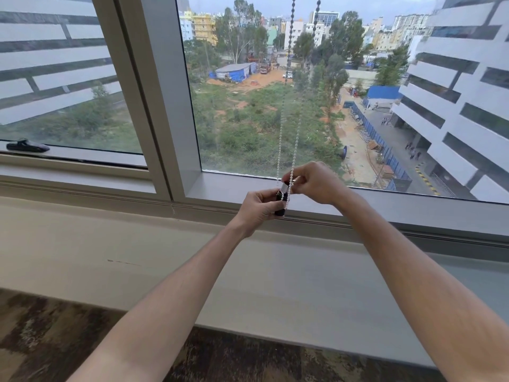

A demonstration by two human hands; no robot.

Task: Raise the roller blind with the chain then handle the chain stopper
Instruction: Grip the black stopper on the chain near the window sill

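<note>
Two strands of a white bead chain hang from above in front of the window glass and end at a small black chain stopper near the sill. My left hand is wrapped around the stopper's lower body. Just above it, my right hand pinches the chain at the stopper's top with thumb and fingertips. The roller blind itself is out of view; the glass is uncovered.
A grey window frame post stands to the left, and a black window handle lies on the left pane's lower rail. A wide pale sill runs below the hands, with patterned carpet beneath.
</note>
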